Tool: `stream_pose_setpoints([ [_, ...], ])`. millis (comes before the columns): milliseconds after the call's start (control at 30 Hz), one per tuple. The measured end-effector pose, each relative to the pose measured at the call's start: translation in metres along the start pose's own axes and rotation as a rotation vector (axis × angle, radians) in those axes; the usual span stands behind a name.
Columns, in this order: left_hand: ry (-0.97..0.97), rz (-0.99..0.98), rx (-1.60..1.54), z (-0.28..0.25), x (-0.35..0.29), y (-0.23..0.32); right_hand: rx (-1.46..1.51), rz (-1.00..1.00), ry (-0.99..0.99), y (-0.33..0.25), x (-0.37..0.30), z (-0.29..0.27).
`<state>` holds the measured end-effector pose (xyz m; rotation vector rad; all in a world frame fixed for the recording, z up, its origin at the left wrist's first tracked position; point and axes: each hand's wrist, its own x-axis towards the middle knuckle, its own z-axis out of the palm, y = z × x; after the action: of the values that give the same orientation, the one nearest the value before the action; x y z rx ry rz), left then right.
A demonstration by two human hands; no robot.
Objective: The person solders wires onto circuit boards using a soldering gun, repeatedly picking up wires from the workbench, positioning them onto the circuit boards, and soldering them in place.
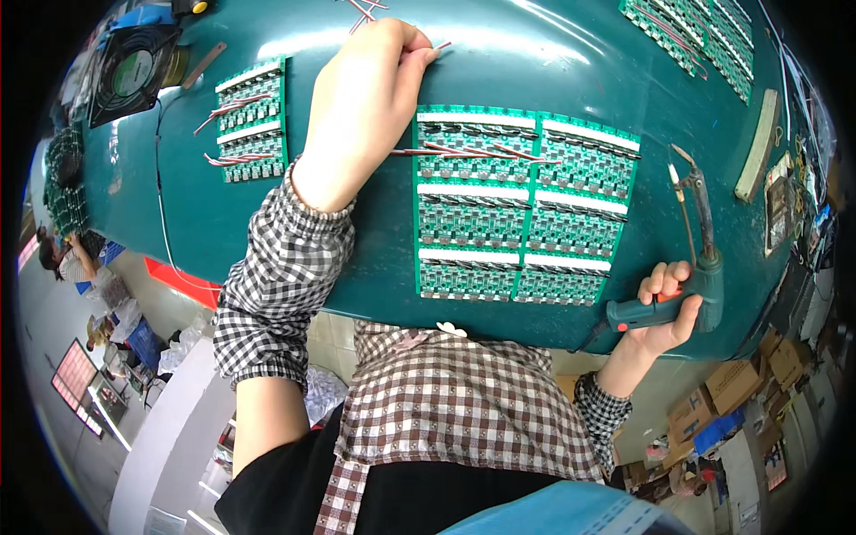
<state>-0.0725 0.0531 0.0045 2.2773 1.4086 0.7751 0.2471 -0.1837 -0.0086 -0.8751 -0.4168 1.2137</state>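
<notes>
My left hand (370, 94) is raised over the far part of the green table, thumb and fingers pinched on a thin red-and-white wire (443, 45) whose end pokes out to the right. More such wires (361, 11) lie just beyond the knuckles. At the right, my right hand (664, 308) is wrapped round the handle of a green soldering gun (704, 285), its tip pointing away from me. Between the hands lies a panel of green circuit boards (522, 209) with white strips and black leads. Several red-and-white wires (477, 152) rest across its upper rows.
A smaller board panel (251, 120) with wires sits left of my left arm. A black fan (134, 73) stands at the far left, its cable (160, 178) trailing down. More boards (700, 40) lie far right, near a pale bar (758, 147). Another person (71, 259) is at the left.
</notes>
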Motion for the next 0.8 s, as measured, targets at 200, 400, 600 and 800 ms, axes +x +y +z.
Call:
stream_pose_setpoints([
  [200,-0.002,0.029,0.06,-0.005,0.002,-0.002,-0.013,-0.013,0.019,0.003,0.0,0.002],
  [400,0.019,0.063,0.13,-0.003,0.002,-0.007,-0.022,-0.006,0.019,0.0,0.004,0.002],
  [600,0.072,0.047,0.01,-0.01,0.001,0.006,-0.016,0.003,0.021,-0.001,0.003,0.002],
  [800,0.032,0.058,0.061,-0.014,0.001,0.009,-0.019,0.001,0.026,-0.001,0.003,0.002],
])
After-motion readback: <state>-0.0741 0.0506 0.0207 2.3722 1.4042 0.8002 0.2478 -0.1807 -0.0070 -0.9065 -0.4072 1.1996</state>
